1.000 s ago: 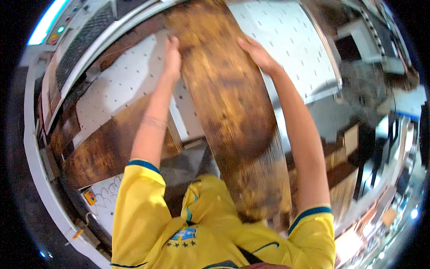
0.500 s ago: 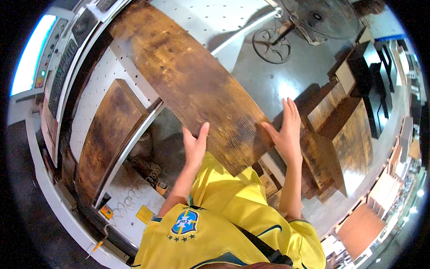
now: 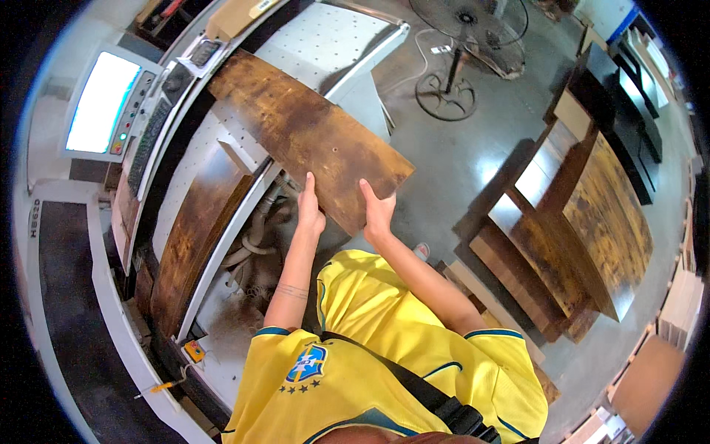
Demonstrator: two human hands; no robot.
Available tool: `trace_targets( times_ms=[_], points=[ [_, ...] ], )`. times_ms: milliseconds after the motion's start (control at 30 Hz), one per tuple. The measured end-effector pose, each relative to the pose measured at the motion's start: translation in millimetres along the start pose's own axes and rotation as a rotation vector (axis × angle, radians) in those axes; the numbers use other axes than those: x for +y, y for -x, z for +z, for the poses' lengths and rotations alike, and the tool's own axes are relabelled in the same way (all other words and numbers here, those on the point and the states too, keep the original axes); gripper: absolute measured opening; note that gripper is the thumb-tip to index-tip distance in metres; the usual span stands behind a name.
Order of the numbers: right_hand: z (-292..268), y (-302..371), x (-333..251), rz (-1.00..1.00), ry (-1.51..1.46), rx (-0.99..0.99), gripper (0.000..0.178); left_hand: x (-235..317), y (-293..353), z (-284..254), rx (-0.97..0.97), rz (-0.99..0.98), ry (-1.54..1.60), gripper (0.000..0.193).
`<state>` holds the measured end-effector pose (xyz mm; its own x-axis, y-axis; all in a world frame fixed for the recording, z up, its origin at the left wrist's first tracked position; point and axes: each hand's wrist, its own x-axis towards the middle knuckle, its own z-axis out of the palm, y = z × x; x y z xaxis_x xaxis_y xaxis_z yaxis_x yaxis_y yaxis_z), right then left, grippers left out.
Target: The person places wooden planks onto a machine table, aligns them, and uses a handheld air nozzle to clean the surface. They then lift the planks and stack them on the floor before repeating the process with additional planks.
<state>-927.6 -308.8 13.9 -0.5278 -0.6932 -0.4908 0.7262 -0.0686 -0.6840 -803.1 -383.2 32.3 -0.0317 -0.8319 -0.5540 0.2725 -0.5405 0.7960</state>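
Observation:
A long brown wood-grain board (image 3: 318, 137) slants from the white perforated machine bed (image 3: 310, 44) toward me, its near end out past the bed's edge. My left hand (image 3: 310, 211) holds the left side of that near end, thumb up along the edge. On the near edge, my right hand (image 3: 378, 212) grips with its thumb on top and its fingers hidden underneath. To the left, more boards (image 3: 200, 229) of the same wood grain lie stacked on the bed.
Left of the bed stand a lit monitor (image 3: 102, 103) and a keyboard (image 3: 150, 137). Ahead on the floor is a pedestal fan (image 3: 451, 81). Wood-grain boards (image 3: 610, 214) and black panels (image 3: 617, 126) are piled at right. Hoses (image 3: 255, 237) hang below the bed.
The board has moved away from my body, farther over the bed. My right hand has shifted from its right side to its near edge, closer to my left hand. My view has also shifted.

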Motion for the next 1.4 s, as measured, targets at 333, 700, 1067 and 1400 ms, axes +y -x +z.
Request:
trace_targets(
  times_ms=[333, 700, 1067, 1400],
  points=[
    [61, -25, 29, -0.077, 0.037, 0.079, 0.082, -30, -9, -9, 0.06, 0.149, 0.04, 0.074],
    [44, -21, 27, 0.169, -0.087, -0.176, 0.054, -44, -38, -34, 0.07, 0.155, -0.269, 0.09],
    [-82, -4, -49, 0.263, 0.131, -0.139, 0.065, -10, 44, -63, 0.176, 0.398, -0.513, 0.068],
    [-215, 61, -119, 0.157, -0.007, 0.015, 0.049, 124, -78, -60, 0.096, 0.751, -0.823, 0.046]
  ],
)
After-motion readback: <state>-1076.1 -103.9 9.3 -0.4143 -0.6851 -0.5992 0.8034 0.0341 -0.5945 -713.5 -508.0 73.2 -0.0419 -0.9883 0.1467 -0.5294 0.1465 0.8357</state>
